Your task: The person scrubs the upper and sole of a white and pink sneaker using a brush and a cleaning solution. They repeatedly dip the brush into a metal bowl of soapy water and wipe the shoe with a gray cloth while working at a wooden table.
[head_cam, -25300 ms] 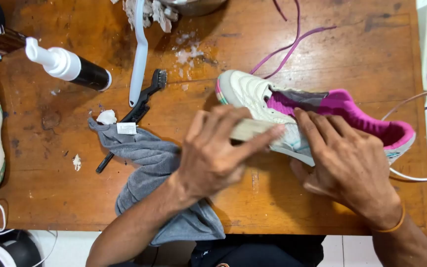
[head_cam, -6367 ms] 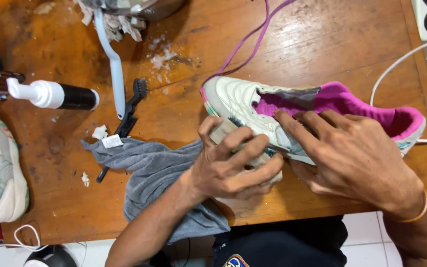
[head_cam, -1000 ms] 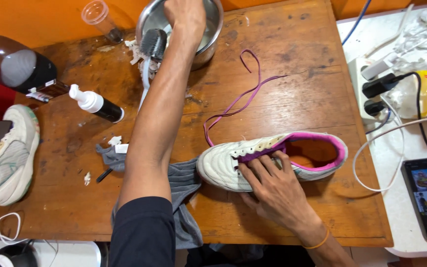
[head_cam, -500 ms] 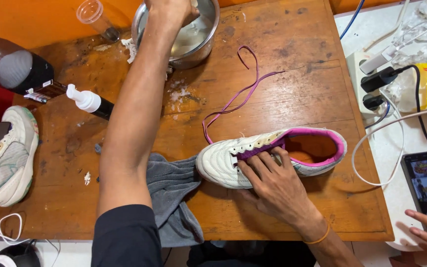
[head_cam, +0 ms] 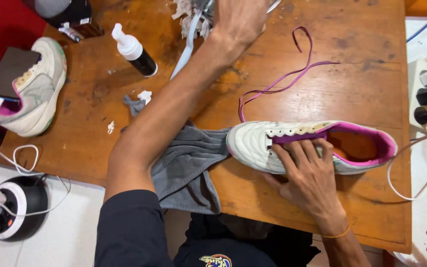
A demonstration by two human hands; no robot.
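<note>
Fingers of our right hand point(head_cam: 308, 170) are lying flat and slightly spread on the side of the white and pink shoe point(head_cam: 312, 146), pressing it to the wooden table point(head_cam: 362, 74); the shoe is lying on its side near the table's front edge, its toe touching the grey cloth point(head_cam: 189, 168); we are reaching our left hand point(head_cam: 240, 20) to the far edge, and we cannot tell how its fingers are set; a purple lace point(head_cam: 282, 79) is trailing loose beyond the shoe; a white-capped black bottle point(head_cam: 134, 49) is lying further left.
</note>
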